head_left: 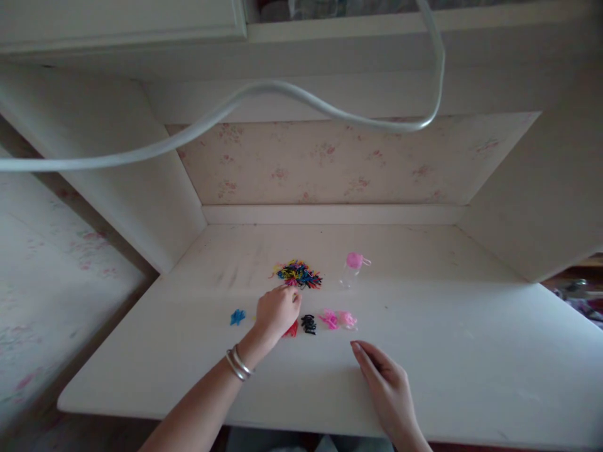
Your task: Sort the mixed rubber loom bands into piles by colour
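Observation:
A mixed pile of small, multicoloured elastic bands (pixel 301 274) lies on the white desk. My left hand (pixel 277 307), with two silver bangles at the wrist, reaches to the pile's near edge. Its fingers are closed, and what they pinch is hidden. In front of the pile are small sorted heaps: blue bands (pixel 238 317), red bands (pixel 291 329) partly under my left hand, black bands (pixel 309 324), bright pink bands (pixel 330 319) and pale pink bands (pixel 348 320). My right hand (pixel 384 380) is nearer to me, thumb and fingertips pressed together; anything between them is too small to name.
A small clear bottle (pixel 350 275) with a pink lid and loop stands right of the pile. A white cable (pixel 282 88) hangs across the upper view, before the shelf (pixel 330 53). Side panels (pixel 532 188) bound the white desk (pixel 447 351).

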### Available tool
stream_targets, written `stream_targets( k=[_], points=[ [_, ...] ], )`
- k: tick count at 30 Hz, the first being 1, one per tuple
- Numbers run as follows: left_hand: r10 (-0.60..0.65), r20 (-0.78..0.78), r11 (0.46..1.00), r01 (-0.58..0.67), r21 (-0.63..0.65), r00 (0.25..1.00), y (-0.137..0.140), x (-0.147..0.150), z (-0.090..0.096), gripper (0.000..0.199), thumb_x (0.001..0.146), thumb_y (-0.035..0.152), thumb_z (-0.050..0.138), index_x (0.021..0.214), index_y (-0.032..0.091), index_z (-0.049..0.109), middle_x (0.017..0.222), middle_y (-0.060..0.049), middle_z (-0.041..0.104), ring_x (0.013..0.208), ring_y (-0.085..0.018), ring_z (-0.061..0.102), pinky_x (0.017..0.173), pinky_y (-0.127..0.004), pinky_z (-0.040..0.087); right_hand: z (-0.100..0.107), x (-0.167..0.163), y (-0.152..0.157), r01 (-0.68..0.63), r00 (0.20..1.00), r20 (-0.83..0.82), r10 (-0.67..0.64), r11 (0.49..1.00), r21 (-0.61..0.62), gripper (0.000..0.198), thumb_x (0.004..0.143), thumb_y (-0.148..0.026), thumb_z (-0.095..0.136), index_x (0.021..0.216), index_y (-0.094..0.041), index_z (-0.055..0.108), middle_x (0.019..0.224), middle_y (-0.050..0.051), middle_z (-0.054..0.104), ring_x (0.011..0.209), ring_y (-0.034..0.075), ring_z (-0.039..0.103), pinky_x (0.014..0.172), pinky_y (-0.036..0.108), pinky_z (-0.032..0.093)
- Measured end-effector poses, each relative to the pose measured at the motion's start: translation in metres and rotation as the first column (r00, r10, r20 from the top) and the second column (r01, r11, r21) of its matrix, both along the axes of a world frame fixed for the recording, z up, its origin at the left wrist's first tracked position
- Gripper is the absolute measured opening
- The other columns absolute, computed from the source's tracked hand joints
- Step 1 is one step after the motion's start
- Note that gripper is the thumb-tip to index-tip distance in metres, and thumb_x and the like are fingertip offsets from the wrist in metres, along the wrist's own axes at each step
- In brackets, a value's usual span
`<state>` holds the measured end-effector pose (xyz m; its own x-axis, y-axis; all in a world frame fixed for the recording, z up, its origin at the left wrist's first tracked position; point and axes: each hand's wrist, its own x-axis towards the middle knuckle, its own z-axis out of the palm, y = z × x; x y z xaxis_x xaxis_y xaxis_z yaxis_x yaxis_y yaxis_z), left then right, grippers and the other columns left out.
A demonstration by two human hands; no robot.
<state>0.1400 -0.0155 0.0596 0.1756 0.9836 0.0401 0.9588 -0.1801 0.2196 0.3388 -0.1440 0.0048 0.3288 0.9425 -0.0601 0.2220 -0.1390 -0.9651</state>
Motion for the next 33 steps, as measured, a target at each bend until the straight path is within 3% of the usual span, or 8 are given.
stream_targets(
  k=[7, 23, 29, 33],
  points=[
    [0.016, -0.075, 1.0, -0.016, -0.01, 0.997, 0.023, 0.026, -0.012, 0.027, 0.087, 0.035, 0.047, 0.093, 0.02, 0.069, 0.094, -0.01, 0.069, 0.088, -0.024, 0.065, 0.076, -0.034, 0.047, 0.0, 0.001, 0.001, -0.082, 0.997, -0.009, 0.082, 0.996, 0.016, 0.04, 0.082, -0.05, 0.056, 0.097, -0.016, 0.072, 0.084, 0.005, 0.069, 0.081, 0.019, 0.061, 0.067, 0.019, 0.047],
    [0.012, -0.13, 0.999, -0.016, -0.029, 0.991, 0.026, 0.029, -0.013, 0.026, 0.089, 0.031, 0.044, 0.097, 0.019, 0.066, 0.096, -0.01, 0.068, 0.089, -0.021, 0.064, 0.076, -0.03, 0.046, 0.0, 0.001, 0.003, -0.109, 0.994, -0.005, 0.109, 0.994, 0.029, 0.04, 0.083, -0.049, 0.055, 0.098, -0.016, 0.072, 0.081, 0.004, 0.069, 0.073, 0.018, 0.06, 0.061, 0.02, 0.045],
    [-0.011, -0.106, 0.999, 0.007, -0.039, 0.994, 0.024, 0.03, -0.008, 0.024, 0.09, 0.023, 0.043, 0.095, 0.02, 0.066, 0.097, -0.008, 0.067, 0.089, -0.019, 0.063, 0.075, -0.027, 0.045, 0.0, 0.001, 0.003, -0.117, 0.993, 0.0, 0.117, 0.992, 0.045, 0.04, 0.084, -0.048, 0.054, 0.099, -0.016, 0.072, 0.08, 0.004, 0.069, 0.078, 0.019, 0.061, 0.066, 0.022, 0.046],
    [-0.028, -0.07, 0.999, 0.026, -0.024, 0.997, 0.013, 0.027, 0.002, 0.024, 0.092, 0.028, 0.041, 0.097, 0.024, 0.065, 0.102, -0.005, 0.066, 0.09, -0.017, 0.063, 0.074, -0.026, 0.044, 0.0, 0.001, 0.003, -0.104, 0.995, -0.001, 0.104, 0.994, 0.035, 0.041, 0.083, -0.049, 0.054, 0.098, -0.016, 0.072, 0.077, 0.004, 0.068, 0.076, 0.019, 0.06, 0.064, 0.022, 0.046]
  ],
)
